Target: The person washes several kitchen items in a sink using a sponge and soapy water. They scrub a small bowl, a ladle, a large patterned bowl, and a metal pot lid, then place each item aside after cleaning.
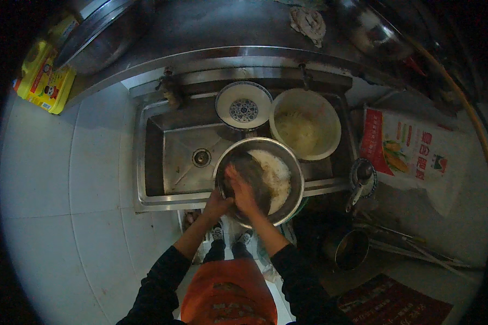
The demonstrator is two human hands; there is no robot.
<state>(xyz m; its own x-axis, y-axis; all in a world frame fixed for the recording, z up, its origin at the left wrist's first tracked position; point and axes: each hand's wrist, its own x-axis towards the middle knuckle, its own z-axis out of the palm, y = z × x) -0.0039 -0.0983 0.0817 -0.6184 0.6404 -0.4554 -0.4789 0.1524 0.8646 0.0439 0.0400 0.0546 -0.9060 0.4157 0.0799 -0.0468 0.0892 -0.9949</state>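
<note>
A large metal bowl rests over the near edge of the sink, tilted or level I cannot tell. White rice-like grains lie along its right side, beside a dark area. My left hand is at the bowl's left rim, its thumb towards the other hand; the fingers are partly hidden. My right hand reaches inside the bowl with its fingers extended and blurred, no held thing visible. Behind the bowl stand a patterned white bowl and a whitish tub with cloudy liquid.
The steel sink has a drain and two taps. A yellow container stands at the far left; large metal bowls and a cloth are on the back counter. At right lie a printed sack and a ladle on a dish.
</note>
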